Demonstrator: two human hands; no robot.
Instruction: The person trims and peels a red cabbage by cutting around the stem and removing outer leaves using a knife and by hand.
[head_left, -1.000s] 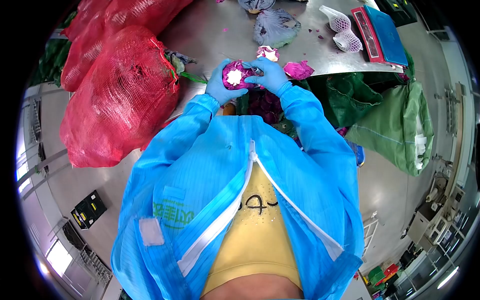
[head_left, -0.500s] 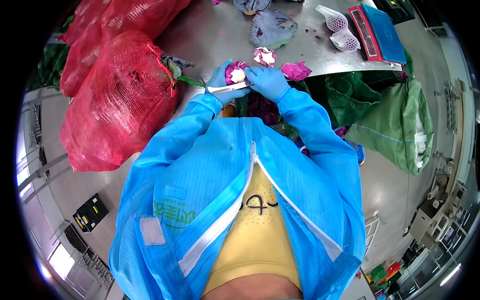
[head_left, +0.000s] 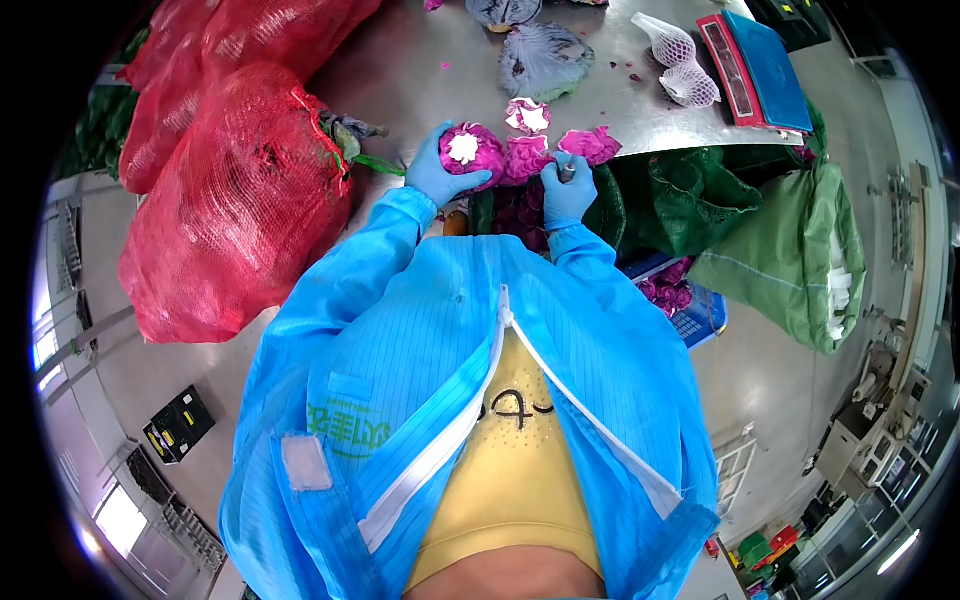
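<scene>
A red cabbage (head_left: 474, 165) with a white cut core rests in my left hand (head_left: 432, 172), whose gloved fingers and thumb curve round its side. My right hand (head_left: 568, 196) is closed round a knife (head_left: 567, 173); only the end of its handle shows and the blade is hidden. Between the hands lies a loose purple cabbage leaf (head_left: 527, 158), close to my right fingers; I cannot tell whether they touch it. Just beyond are a leaf piece with a white cut base (head_left: 527, 115) and another purple leaf (head_left: 590, 146) at the table edge.
Red mesh sacks (head_left: 240, 200) bulge at the left. On the metal table (head_left: 420, 60) lie greyish outer leaves (head_left: 545, 60), white foam netting (head_left: 690, 82) and a red-and-blue box-like object (head_left: 755, 72). Green sacks (head_left: 785, 255) and a blue basket (head_left: 700, 318) holding purple cabbage stand below, right.
My right hand has moved right, away from the cabbage, and the white blade is no longer visible. A loose purple leaf now lies between the hands. The blue basket has come into view.
</scene>
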